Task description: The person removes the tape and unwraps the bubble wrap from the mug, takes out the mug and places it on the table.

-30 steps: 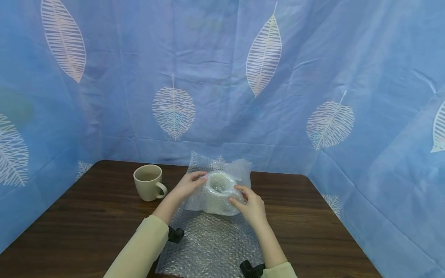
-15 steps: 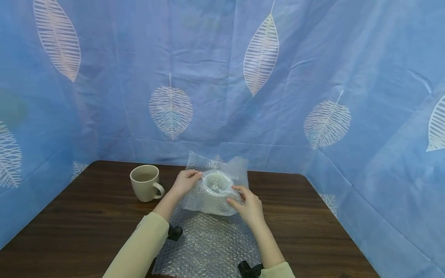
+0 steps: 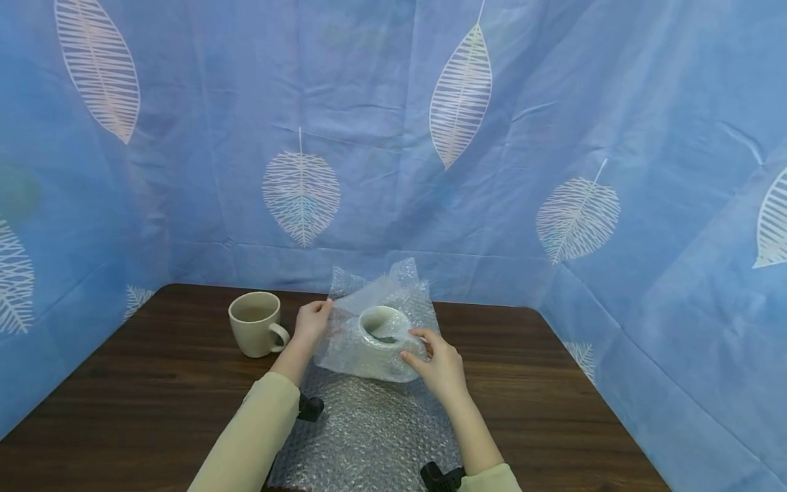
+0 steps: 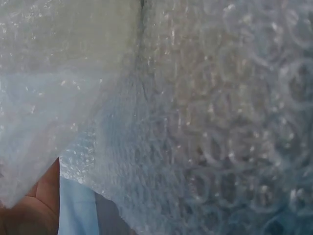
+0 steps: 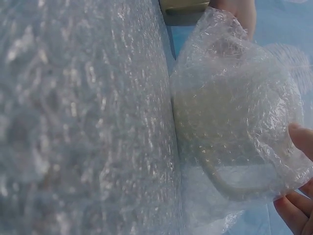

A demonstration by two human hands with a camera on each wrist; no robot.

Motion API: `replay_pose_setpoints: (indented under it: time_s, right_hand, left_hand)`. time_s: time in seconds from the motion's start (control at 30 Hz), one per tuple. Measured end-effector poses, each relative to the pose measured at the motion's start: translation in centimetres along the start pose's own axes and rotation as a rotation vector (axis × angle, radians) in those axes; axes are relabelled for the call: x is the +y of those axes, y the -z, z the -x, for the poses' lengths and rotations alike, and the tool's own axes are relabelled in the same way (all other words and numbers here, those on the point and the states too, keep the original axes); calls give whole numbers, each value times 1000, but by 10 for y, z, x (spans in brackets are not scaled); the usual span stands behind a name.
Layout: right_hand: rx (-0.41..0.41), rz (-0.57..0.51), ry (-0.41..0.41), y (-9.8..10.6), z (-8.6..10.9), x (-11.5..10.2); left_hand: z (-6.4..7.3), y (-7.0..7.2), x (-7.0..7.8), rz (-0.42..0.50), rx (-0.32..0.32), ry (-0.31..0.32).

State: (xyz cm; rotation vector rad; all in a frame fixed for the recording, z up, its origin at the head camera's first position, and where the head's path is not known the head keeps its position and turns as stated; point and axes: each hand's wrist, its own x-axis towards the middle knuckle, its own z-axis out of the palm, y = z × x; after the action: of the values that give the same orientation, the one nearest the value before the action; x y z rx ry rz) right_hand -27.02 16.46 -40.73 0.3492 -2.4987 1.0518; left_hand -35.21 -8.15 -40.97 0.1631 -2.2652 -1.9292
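A cream mug (image 5: 215,117) stands wrapped in bubble wrap (image 3: 344,359) in the middle of the head view. In the right wrist view its handle (image 5: 225,188) shows through the plastic. My left hand (image 3: 310,326) pinches the wrap's left edge and holds it out to the side of the mug; in the left wrist view, thumb and fingers (image 4: 36,205) are partly behind the film. My right hand (image 3: 444,367) holds the wrap at the mug's right side, near the rim, thumb and fingers gripping it. The mug's round mouth faces up.
Under the wrapped mug a long bubble wrap sheet (image 3: 375,430) runs toward me over the dark wooden table (image 3: 541,410). A second cream mug (image 3: 254,335) stands bare at the left, near my left hand. A blue leaf-print cloth (image 3: 369,102) hangs behind.
My left hand has moved left, drawing the wrap's edge away from the mug. The mug's mouth shows more, and a wrap flap behind it stands higher. My right hand stays in place.
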Motion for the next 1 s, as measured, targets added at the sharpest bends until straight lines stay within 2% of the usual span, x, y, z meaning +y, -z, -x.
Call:
replay_pose_setpoints:
  time_s: [0.1,0.23,0.3,0.43,0.5,0.57,0.7,0.9,1.0]
  right_hand:
    - [-1,-5,4,0,0,0]
    - [-2,1,-1,0,0,-1]
    - [-2,7,-4,0,0,-1]
    - [-4,6,-1,0,0,0]
    - [-5,-11,-1,1,0,1]
    - [-6,-33,-2,1,0,1]
    - [1,-63,-4,1,0,2]
    - [18,-101,-25,1,-1,0]
    - [34,-125,-20,2,-1,1]
  left_hand:
    - [2,-1,-1,0,36,-3]
    - [5,-4,-6,-32,115,-51]
    - [8,-6,-9,-51,185,-94]
    - [11,-7,-16,-117,317,-221]
    - [12,-7,-18,-151,346,-263]
    - [15,-7,-19,-184,349,-278]
    - [19,-7,-16,-276,327,-269]
    - [24,-7,-9,-473,257,-266]
    - [26,-5,-7,-519,218,-292]
